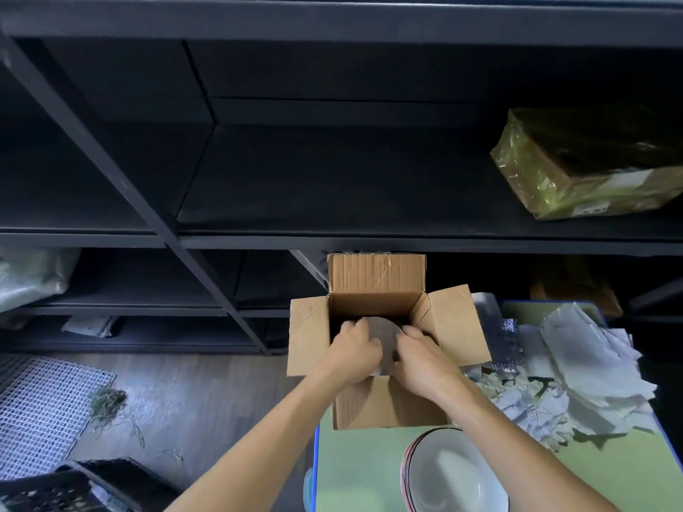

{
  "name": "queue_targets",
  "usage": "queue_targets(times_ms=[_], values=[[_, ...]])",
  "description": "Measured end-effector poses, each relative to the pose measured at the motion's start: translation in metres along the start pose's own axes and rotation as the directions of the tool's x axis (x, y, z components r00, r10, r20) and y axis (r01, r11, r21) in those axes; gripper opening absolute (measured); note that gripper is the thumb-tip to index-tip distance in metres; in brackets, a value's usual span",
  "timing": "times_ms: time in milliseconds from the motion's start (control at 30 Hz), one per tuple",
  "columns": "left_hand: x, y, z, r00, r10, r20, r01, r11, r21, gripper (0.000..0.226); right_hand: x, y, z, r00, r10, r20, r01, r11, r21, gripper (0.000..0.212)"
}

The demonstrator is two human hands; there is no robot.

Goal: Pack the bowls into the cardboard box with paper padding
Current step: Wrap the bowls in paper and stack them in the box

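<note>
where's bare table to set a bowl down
Bare green table between the cardboard box and the stack of bowls, left to the blue edge. Crowded: paper on the right; left hand, right hand and a grey round piece fill the box.

A storeroom or packing area. Dark metal shelving (221,149) fills the wall beyond both hands. A tape-wrapped parcel (587,160) sits on a shelf above and right of the right hand (421,358). Bagged packages (33,277) lie on shelves far left of the left hand (354,351). Packing paper (591,371) is heaped just right of the right hand, and a black crate (66,489) sits on the floor below the left hand.
</note>
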State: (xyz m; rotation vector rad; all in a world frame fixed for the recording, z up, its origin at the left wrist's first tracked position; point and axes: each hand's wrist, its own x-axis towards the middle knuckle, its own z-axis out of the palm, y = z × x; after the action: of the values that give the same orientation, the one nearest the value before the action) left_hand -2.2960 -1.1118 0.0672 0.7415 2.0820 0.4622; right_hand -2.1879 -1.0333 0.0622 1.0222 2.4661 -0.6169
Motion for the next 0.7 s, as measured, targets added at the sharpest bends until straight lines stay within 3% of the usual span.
queue_targets(times_ms=[67, 233, 300, 367, 500, 567, 700], values=[[-0.014, -0.003, -0.001, 0.998, 0.059, 0.02, -0.06, 0.997, 0.056, 0.048, -0.008, 0.002, 0.0, 0.999, -0.026, 0.028, 0.027, 0.999, -0.024, 0.033], [-0.022, 0.0, 0.002, 1.0, -0.024, 0.018, 0.024, 1.0, -0.012, 0.041, -0.005, -0.007, -0.009, 0.989, 0.009, 0.145, 0.001, 0.998, -0.069, 0.028], [-0.023, 0.002, -0.001, 0.999, 0.018, 0.035, -0.02, 0.999, 0.04, 0.036, -0.001, -0.01, -0.01, 0.983, 0.036, 0.179, -0.02, 0.996, -0.089, 0.031], [-0.022, 0.004, -0.006, 0.99, 0.047, 0.134, -0.069, 0.985, 0.161, 0.035, 0.002, -0.012, -0.009, 0.982, 0.068, 0.178, -0.053, 0.995, -0.086, 0.032], [-0.015, 0.005, -0.008, 0.985, 0.029, 0.168, -0.047, 0.993, 0.107, 0.036, 0.005, -0.014, -0.008, 0.982, 0.092, 0.167, -0.075, 0.992, -0.102, 0.032], [-0.016, 0.004, -0.006, 0.995, -0.01, 0.101, 0.01, 1.0, 0.004, 0.036, 0.002, -0.014, -0.008, 0.987, 0.085, 0.137, -0.071, 0.992, -0.1, 0.033], [-0.023, -0.002, -0.002, 0.992, 0.121, 0.035, -0.123, 0.989, 0.082, 0.04, -0.008, -0.013, -0.008, 0.997, 0.049, 0.052, -0.044, 0.995, -0.093, 0.028]])
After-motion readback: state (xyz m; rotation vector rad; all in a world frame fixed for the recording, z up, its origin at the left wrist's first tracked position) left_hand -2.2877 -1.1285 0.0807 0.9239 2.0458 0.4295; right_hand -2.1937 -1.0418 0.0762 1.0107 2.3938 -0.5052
